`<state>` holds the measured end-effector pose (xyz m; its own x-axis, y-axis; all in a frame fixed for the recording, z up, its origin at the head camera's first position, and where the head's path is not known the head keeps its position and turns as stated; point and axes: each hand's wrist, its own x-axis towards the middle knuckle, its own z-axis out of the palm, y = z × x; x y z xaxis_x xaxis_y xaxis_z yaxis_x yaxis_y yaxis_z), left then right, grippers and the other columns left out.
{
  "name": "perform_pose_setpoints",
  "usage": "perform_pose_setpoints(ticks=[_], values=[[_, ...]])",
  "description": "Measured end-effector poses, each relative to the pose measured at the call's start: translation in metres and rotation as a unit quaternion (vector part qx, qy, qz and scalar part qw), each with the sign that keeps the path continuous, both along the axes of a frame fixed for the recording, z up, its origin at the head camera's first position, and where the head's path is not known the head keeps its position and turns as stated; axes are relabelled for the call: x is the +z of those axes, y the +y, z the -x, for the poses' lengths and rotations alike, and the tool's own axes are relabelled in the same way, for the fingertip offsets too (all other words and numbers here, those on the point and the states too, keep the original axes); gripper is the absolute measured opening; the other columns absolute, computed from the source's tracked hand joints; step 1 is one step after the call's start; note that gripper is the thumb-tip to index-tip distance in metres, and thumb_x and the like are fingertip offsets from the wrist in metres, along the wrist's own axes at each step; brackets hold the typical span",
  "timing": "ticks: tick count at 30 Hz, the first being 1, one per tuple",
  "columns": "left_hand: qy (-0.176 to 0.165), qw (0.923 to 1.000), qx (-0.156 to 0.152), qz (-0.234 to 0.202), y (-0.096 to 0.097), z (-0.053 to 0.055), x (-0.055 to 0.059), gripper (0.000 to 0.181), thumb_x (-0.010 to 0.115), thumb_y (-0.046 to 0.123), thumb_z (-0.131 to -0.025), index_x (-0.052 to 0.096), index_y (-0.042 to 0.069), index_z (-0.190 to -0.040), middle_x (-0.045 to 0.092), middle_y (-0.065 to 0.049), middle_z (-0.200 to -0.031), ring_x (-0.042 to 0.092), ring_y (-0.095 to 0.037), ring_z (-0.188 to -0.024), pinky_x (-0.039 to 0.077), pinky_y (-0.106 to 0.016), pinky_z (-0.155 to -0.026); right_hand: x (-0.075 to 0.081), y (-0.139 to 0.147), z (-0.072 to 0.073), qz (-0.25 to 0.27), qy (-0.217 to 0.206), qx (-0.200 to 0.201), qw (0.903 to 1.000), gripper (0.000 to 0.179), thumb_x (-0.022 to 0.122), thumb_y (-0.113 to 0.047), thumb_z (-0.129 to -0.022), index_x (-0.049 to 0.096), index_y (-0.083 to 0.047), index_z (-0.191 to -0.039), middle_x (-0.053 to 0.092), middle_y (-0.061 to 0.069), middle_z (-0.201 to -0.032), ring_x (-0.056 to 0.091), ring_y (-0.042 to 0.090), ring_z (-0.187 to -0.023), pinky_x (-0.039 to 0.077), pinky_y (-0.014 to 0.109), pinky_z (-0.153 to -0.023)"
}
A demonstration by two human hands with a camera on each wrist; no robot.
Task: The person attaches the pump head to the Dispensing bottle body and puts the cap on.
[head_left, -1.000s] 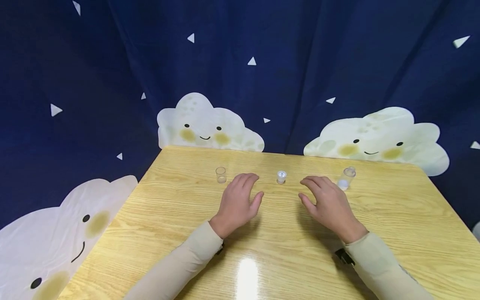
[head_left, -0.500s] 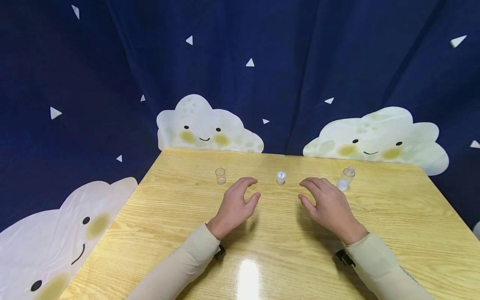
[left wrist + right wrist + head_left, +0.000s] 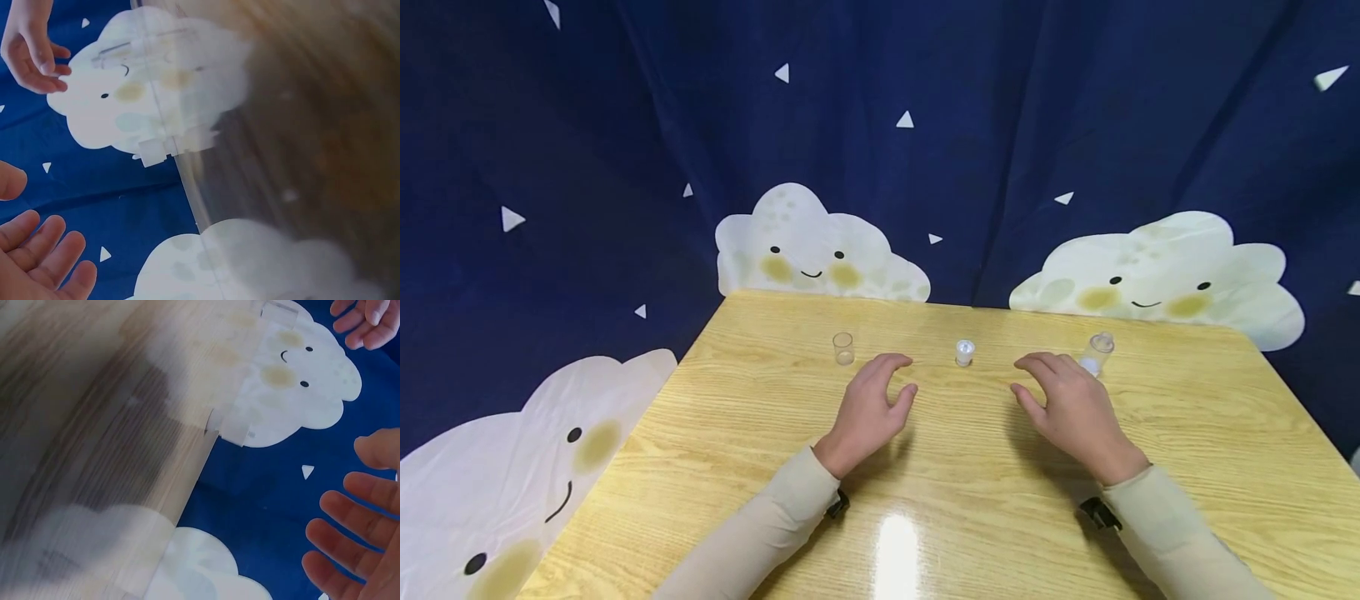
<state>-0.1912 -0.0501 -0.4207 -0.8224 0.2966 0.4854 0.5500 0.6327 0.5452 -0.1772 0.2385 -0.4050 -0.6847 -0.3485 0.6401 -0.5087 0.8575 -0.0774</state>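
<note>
Both hands hover above the wooden table, fingers gently bent and nothing held. My left hand (image 3: 867, 412) is nearest a small clear cup (image 3: 843, 349), just beyond it to the left. A small white cap-like piece (image 3: 965, 353) stands farther back, between the two hands; it also shows in the left wrist view as a white piece (image 3: 152, 152). Beyond my right hand (image 3: 1077, 415), a clear bottle (image 3: 1102, 343) with a whitish lower end is partly hidden by the knuckles. In the right wrist view, the fingers (image 3: 340, 544) are spread apart, touching nothing.
The light wooden table (image 3: 970, 517) ends at a back edge against a dark blue curtain (image 3: 970, 150) printed with white clouds and triangles. A bright reflection lies on the near tabletop. A dark strap piece (image 3: 1101, 513) sits under the right wrist.
My right hand has shifted slightly to the right, toward the clear bottle. The left hand has drawn back a little. The cup, the white piece and the bottle stay where they were.
</note>
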Motion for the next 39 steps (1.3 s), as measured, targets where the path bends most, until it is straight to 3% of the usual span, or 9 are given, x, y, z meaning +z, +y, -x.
perform_pose_setpoints(ticks=[13, 20, 28, 32, 35, 39], values=[[-0.022, 0.9997, -0.006, -0.002, -0.002, 0.002, 0.001, 0.036, 0.063, 0.023, -0.096, 0.061, 0.009, -0.128, 0.065, -0.005, -0.129, 0.062, -0.023, -0.119, 0.051, -0.04, -0.101, 0.008, 0.031, -0.001, 0.014, -0.01, -0.049, 0.9987, 0.03, 0.079, -0.014, -0.08, 0.069, -0.003, -0.106, 0.072, 0.016, -0.099, 0.067, 0.035, -0.086, 0.054, 0.051, -0.061], [-0.025, 0.9996, -0.006, -0.007, -0.003, 0.002, 0.004, 0.036, 0.062, 0.023, -0.096, 0.061, 0.008, -0.129, 0.065, -0.006, -0.129, 0.062, -0.023, -0.117, 0.052, -0.04, -0.098, 0.013, 0.053, 0.001, 0.016, -0.067, -0.095, 0.9931, 0.028, 0.076, -0.017, -0.084, 0.07, -0.002, -0.107, 0.073, 0.022, -0.095, 0.068, 0.04, -0.085, 0.052, 0.053, -0.057], [-0.013, 0.9999, -0.007, -0.006, -0.003, 0.004, 0.007, 0.035, 0.063, 0.022, -0.095, 0.062, 0.007, -0.126, 0.066, -0.008, -0.127, 0.063, -0.024, -0.115, 0.053, -0.041, -0.096, 0.005, 0.074, 0.003, 0.008, -0.13, -0.122, 0.9839, 0.021, 0.068, -0.02, -0.09, 0.071, -0.003, -0.102, 0.075, 0.016, -0.085, 0.065, 0.027, -0.061, 0.042, 0.036, -0.045], [-0.007, 0.9999, -0.002, -0.007, -0.003, 0.005, 0.009, 0.035, 0.065, 0.021, -0.093, 0.063, 0.006, -0.125, 0.067, -0.009, -0.125, 0.064, -0.026, -0.113, 0.052, -0.04, -0.096, 0.003, 0.085, 0.004, 0.029, -0.198, -0.175, 0.9641, 0.039, 0.063, -0.035, -0.094, 0.068, 0.002, -0.106, 0.074, 0.019, -0.09, 0.063, 0.027, -0.06, 0.039, 0.032, -0.044], [-0.009, 0.9999, -0.001, -0.006, -0.003, 0.005, 0.01, 0.034, 0.065, 0.021, -0.094, 0.063, 0.007, -0.125, 0.067, -0.008, -0.125, 0.064, -0.027, -0.113, 0.053, -0.04, -0.095, 0.002, 0.095, 0.007, 0.048, -0.253, -0.221, 0.9406, 0.059, 0.057, -0.052, -0.096, 0.064, 0.005, -0.112, 0.072, 0.022, -0.096, 0.065, 0.03, -0.066, 0.039, 0.031, -0.045], [-0.017, 0.9998, 0.002, -0.006, -0.003, 0.003, 0.011, 0.034, 0.063, 0.022, -0.095, 0.062, 0.007, -0.126, 0.066, -0.008, -0.126, 0.064, -0.026, -0.113, 0.053, -0.04, -0.095, 0.002, 0.105, 0.014, 0.064, -0.288, -0.244, 0.9238, 0.071, 0.054, -0.06, -0.094, 0.058, 0.007, -0.12, 0.068, 0.028, -0.105, 0.065, 0.037, -0.076, 0.04, 0.032, -0.046]])
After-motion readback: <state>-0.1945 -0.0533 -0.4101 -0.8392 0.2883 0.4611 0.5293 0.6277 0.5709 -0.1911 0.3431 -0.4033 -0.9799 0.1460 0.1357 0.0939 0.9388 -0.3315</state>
